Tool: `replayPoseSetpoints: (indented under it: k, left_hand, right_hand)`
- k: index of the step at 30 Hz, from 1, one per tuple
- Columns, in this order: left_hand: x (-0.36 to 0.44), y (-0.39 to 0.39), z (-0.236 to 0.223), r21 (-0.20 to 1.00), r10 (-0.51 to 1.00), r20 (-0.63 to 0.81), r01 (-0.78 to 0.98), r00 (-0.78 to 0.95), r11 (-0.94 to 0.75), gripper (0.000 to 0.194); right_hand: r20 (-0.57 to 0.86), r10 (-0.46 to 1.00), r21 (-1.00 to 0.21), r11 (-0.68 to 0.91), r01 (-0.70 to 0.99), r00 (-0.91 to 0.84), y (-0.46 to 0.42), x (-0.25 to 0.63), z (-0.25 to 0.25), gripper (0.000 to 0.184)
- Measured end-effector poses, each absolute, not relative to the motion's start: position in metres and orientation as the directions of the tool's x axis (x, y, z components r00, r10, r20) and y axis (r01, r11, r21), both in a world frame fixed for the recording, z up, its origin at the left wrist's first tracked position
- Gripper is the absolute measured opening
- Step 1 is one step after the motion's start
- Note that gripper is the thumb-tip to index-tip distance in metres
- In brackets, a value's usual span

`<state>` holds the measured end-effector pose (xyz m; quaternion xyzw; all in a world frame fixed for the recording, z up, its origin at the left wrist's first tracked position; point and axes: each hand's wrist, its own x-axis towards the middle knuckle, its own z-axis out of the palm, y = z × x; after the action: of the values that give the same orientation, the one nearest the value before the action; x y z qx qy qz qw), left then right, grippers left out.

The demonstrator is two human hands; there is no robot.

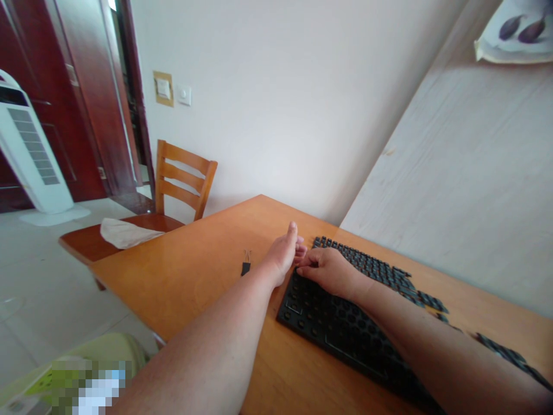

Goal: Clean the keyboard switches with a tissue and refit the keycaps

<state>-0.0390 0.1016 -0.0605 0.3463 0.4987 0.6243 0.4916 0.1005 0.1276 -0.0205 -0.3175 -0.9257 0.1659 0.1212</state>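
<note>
The keyboard [322, 325] lies on the table [207, 253], under the right hand [332, 271], with rows of keys [367, 262] behind it. That hand makes a pinch near one corner; whether it grips anything is too hidden to tell. The left hand [283, 253] is loosely spread beside it. The right arm [415, 334] could bump the keys and mix them up. There's room leftward, past the clip [245, 268], before the table's edge.
</note>
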Motion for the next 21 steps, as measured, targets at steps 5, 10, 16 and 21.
replayPoseSetpoints:
  k: [5,10,16,21]
  left_hand:
    - [-0.0392,0.1032,-0.0626,0.960,0.962,-0.059,-0.278,-0.267,-0.018,0.075]
    - [-0.0397,0.1021,-0.0616,0.964,0.959,-0.064,-0.266,-0.277,-0.013,0.073]
    - [-0.0384,0.1000,-0.0603,0.966,0.959,-0.049,-0.259,-0.280,-0.026,0.072]
    - [-0.0374,0.0992,-0.0593,0.967,0.958,-0.043,-0.251,-0.282,-0.031,0.072]
  right_hand:
    - [0.102,0.599,-0.343,0.771,0.537,-0.794,0.1299,0.0993,-0.0178,0.016]
    - [0.103,0.587,-0.251,0.797,0.550,-0.803,0.1301,0.0951,-0.0157,0.018]
    - [0.099,0.592,-0.275,0.789,0.550,-0.800,0.1331,0.0937,-0.0151,0.017]
    - [0.067,0.594,-0.322,0.773,0.546,-0.802,0.1338,0.0951,-0.0155,0.016]
